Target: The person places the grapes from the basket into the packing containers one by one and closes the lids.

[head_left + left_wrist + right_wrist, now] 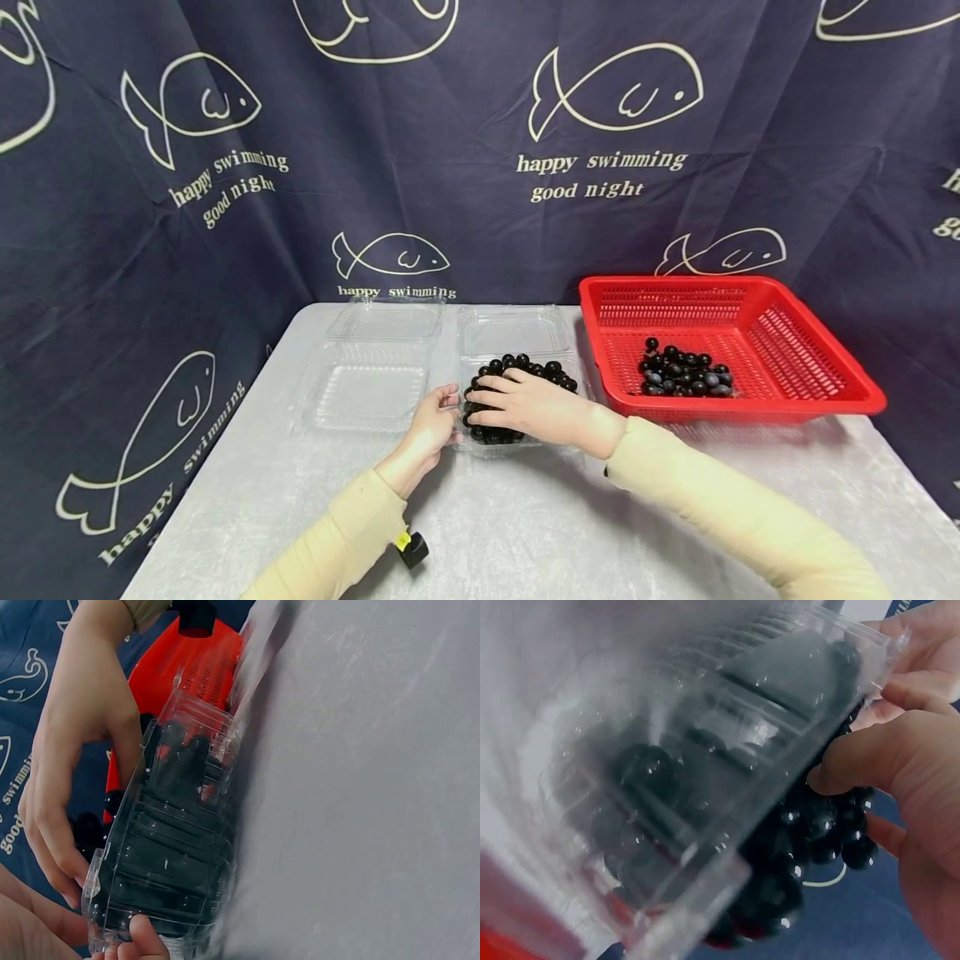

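A clear plastic clamshell box (517, 446) stands in the middle of the table, its lid (513, 332) folded back behind it. Dark round grapes (491, 435) are heaped above its rim. At the box's left side, my left hand (432, 423) holds the wall between thumb and fingers; its fingertips (146, 937) show against the plastic in the left wrist view. My right hand (536, 406) lies palm down over the heap, fingers spread and pointing left. In the right wrist view, its thumb (859, 756) touches the grapes beside the rim.
A red plastic basket (813, 358) at the right holds more dark grapes (682, 371). Left of the filled box lies a second clear clamshell box (371, 398), lid open and nothing inside. A dark curtain with fish drawings (480, 167) hangs behind the grey table (510, 533).
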The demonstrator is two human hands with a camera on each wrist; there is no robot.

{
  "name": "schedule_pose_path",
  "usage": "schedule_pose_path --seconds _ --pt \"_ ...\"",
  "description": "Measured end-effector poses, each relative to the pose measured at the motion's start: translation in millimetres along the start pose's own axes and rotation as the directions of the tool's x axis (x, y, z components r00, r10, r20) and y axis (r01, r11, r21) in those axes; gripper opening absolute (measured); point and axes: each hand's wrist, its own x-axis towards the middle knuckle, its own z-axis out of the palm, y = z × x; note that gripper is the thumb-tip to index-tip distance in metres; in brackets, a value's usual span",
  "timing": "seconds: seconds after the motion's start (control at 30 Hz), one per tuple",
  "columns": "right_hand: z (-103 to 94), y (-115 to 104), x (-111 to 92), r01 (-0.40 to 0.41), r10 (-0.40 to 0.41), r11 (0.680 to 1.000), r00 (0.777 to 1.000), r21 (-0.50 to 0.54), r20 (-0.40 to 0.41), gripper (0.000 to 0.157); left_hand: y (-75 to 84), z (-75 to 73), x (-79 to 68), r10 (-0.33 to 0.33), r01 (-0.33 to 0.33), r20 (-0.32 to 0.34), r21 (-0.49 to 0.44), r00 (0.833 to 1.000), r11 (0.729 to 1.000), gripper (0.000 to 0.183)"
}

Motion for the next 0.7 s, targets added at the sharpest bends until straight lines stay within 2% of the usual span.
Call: schedule_pose_path --seconds 0.3,0.57,0.7 --pt "-21.6 7 -9 -0.054 0.055 0.993 0.998 0.108 -0.007 0.046 3.4 0.3 -1.4 0.003 -0.003 -0.005 0.038 1.000 0.999 0.053" --pt "-38.3 13 -18 -0.095 0.105 0.985 0.993 0.147 -0.061 0.057 3.4 2.0 -3.0 0.065 -0.064 -0.001 0.112 0.998 0.992 0.055" --pt "-45.5 16 -24 -0.135 0.155 0.974 0.983 0.180 -0.102 0.055 2.6 1.8 -3.2 0.088 -0.088 0.002 0.142 0.996 0.986 0.056"
